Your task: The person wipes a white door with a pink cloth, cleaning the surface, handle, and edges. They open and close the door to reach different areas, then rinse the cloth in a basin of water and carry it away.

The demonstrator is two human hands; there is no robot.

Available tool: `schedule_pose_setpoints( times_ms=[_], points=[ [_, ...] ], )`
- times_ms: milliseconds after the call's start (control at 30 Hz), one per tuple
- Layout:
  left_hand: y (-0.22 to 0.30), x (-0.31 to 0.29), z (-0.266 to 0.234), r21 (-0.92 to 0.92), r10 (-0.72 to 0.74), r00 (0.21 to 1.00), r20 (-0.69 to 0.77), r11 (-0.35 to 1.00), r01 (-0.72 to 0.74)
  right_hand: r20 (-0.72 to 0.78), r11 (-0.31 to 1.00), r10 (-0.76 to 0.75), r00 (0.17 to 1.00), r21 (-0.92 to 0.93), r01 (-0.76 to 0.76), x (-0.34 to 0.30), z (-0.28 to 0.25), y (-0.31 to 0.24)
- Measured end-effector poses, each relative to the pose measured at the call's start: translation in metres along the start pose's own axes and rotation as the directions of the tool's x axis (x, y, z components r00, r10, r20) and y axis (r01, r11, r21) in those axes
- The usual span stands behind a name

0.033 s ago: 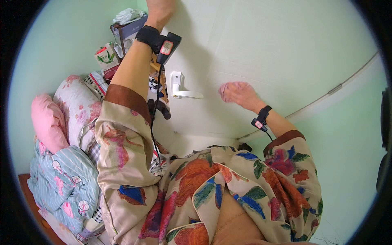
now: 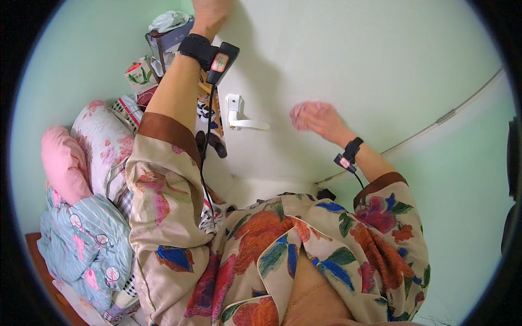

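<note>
Head view. The white door (image 2: 370, 65) stands before the person, its white handle (image 2: 247, 124) serving as landmark. The left hand (image 2: 213, 13) reaches above the handle, arm extended; its fingers lie beyond the upper edge, so their state cannot be told. The right hand (image 2: 321, 120), elbow bent, lies just right of the handle, fingers blurred and pinkish; whether they grip something or touch the door cannot be told. Compared with the earlier frame, it sits slightly higher. Above-left of the handle, a carton (image 2: 141, 76) bears green leaf artwork and small print.
</note>
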State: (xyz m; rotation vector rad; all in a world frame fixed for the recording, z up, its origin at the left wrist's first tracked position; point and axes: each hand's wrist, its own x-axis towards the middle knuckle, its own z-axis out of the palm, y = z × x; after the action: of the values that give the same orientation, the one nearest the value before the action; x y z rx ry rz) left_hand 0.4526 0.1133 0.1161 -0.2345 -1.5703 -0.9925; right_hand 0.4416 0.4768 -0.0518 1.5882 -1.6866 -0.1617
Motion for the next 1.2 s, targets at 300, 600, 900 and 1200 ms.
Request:
schedule_pose_setpoints(
  times_ms=[300, 600, 900, 1200],
  points=[
    [-0.057, 0.010, -0.020, 0.565, 0.332, 0.936, 0.118, 0.753, -0.338, -0.287, 0.853, 0.516, 0.807, 0.085, -0.515, 0.089, -0.010, 0.019],
    [-0.074, 0.019, -0.047, 0.447, 0.156, 0.988, -0.008, 0.884, -0.136, 0.149, 0.990, 0.119, 0.982, 0.060, -0.129, -0.004, 0.031, -0.024],
    [-0.074, 0.020, -0.069, 0.399, 0.075, 0.997, 0.019, 0.914, -0.076, -0.544, 0.271, 0.797, 0.262, -0.065, -0.960, -0.200, -0.019, 0.071],
    [-0.059, 0.021, -0.075, 0.255, -0.202, 0.979, -0.026, 0.945, 0.202, -0.567, 0.270, 0.823, -0.027, 0.433, -0.860, -0.080, 0.051, -0.041]
  ],
)
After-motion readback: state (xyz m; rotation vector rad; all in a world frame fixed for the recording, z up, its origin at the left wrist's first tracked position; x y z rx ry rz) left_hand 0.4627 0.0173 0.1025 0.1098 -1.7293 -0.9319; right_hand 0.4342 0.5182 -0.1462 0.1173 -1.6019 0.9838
